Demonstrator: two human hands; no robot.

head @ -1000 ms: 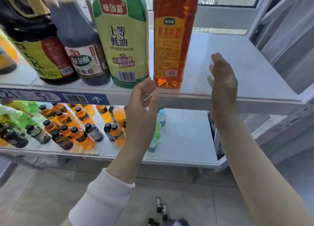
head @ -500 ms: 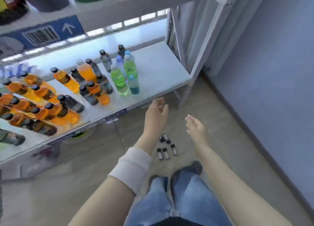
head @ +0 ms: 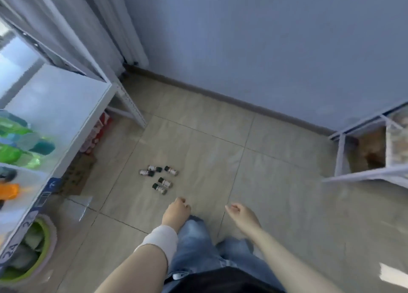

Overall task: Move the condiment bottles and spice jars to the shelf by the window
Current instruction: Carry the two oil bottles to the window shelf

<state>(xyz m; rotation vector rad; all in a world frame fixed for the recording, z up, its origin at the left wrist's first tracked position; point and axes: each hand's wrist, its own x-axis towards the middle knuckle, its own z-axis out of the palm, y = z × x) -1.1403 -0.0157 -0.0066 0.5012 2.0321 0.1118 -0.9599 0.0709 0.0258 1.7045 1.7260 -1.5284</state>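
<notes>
Spice jars [head: 165,182] lie on the floor [head: 276,193], coloured bottles [head: 13,153] on the shelf [head: 66,107].

Five spice jars [head: 159,179] lay on their sides in a tight cluster on the floor [head: 276,193], just ahead of the person. The shelf [head: 66,107] stood to their left, with bottles [head: 22,142] crowded on its near end. A basin [head: 47,246] sat beneath it, down at the near left. A second rack [head: 362,175] stood well apart on the right, against the wall [head: 265,50] behind. The left hand [head: 176,213] hung near the jars, the right hand [head: 241,215] beside it, neither touching them.
</notes>
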